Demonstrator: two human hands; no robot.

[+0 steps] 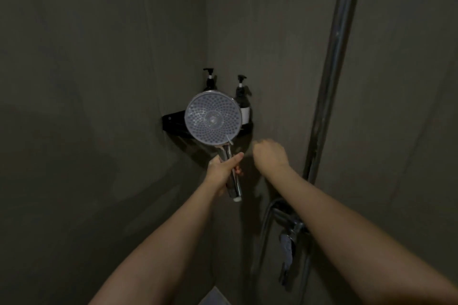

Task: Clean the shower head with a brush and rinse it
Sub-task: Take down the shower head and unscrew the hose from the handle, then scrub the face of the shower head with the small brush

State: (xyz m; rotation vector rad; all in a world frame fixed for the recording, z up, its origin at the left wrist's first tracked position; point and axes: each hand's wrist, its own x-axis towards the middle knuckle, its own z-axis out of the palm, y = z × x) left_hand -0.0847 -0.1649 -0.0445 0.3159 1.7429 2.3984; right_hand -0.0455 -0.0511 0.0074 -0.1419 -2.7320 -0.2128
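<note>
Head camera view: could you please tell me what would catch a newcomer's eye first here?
The round shower head stands out, pale against the dim corner, its nozzle face turned to the camera, its chrome handle gripped by the left hand. Just right of it the right hand hangs blurred, fingers curled, and whether it holds anything cannot be told. Behind, two dark pump bottles stand on a black corner shelf.
</note>
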